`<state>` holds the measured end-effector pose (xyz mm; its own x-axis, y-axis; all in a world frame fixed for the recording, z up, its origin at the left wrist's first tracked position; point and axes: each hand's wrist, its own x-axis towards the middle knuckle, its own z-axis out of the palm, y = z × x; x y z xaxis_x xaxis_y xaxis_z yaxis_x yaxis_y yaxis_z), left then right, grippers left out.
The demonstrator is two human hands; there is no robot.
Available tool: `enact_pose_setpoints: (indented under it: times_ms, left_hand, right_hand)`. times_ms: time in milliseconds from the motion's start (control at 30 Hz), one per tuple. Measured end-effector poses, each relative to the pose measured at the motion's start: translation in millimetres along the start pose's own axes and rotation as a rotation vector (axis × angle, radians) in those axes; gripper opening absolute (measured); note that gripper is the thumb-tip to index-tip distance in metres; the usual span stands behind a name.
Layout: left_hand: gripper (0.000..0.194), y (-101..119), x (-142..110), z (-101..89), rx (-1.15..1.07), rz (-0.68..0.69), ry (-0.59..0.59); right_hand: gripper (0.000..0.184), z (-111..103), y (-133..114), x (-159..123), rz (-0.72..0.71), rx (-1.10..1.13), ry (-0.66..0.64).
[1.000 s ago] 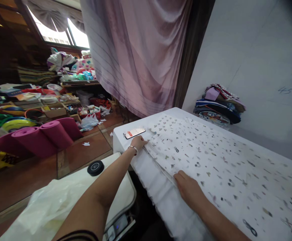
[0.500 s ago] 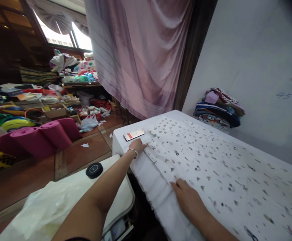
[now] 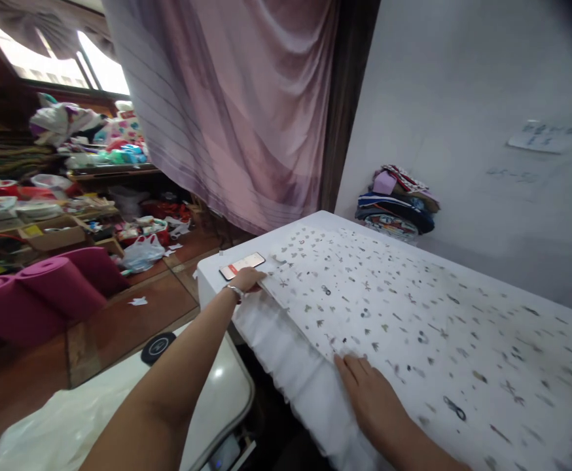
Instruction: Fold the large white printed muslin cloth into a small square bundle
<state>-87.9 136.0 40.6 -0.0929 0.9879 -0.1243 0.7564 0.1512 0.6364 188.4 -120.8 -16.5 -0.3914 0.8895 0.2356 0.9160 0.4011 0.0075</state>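
A white cloth with small scattered grey and brown motifs (image 3: 394,307) lies spread over the white-covered table. At the cloth's near left corner, my left hand (image 3: 247,280) is closed on the edge, its thumb hidden from view; a bracelet circles the wrist. Just beyond that hand lies a phone (image 3: 241,265) with a lit screen. Farther along the same edge, my right hand (image 3: 369,389) rests on the cloth, its fingers stretched out and lying at the border. Below the border, the plain white cover (image 3: 276,353) hangs in folds.
A white side table (image 3: 227,386) stands left of my legs, bearing a round black object (image 3: 158,347) and a pale plastic bag (image 3: 65,418). Folded fabrics (image 3: 398,203) are stacked by the wall. Rolled pink mats (image 3: 60,281) and clutter fill the left floor. A curtain (image 3: 237,111) hangs behind.
My view has turned to the right, shifting the room leftward. My right hand's fingers look flatter and more spread on the cloth; my left hand stays at its corner.
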Motion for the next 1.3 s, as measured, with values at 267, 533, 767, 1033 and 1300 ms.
enact_pose_setpoints:
  times_ms: [267, 533, 767, 1033, 1300]
  left_hand:
    - [0.006, 14, 4, 3.2, -0.255, -0.122, -0.078]
    - [0.008, 9, 5, 6.1, -0.365, -0.205, -0.073]
    - [0.011, 6, 9, 8.8, -0.392, -0.223, -0.077]
    - [0.013, 6, 10, 9.7, -0.408, -0.224, -0.085]
    - [0.014, 1, 8, 11.1, -0.413, -0.18, -0.081]
  right_hand:
    - [0.063, -23, 2, -15, 0.032, 0.054, -0.086]
    - [0.031, -31, 2, 6, 0.096, 0.058, -0.18]
    - [0.025, -26, 5, 5, 0.12, 0.015, -0.172]
    - [0.018, -26, -1, 8, 0.036, 0.058, -0.185]
    - [0.021, -28, 13, 11, 0.047, 0.053, -0.09]
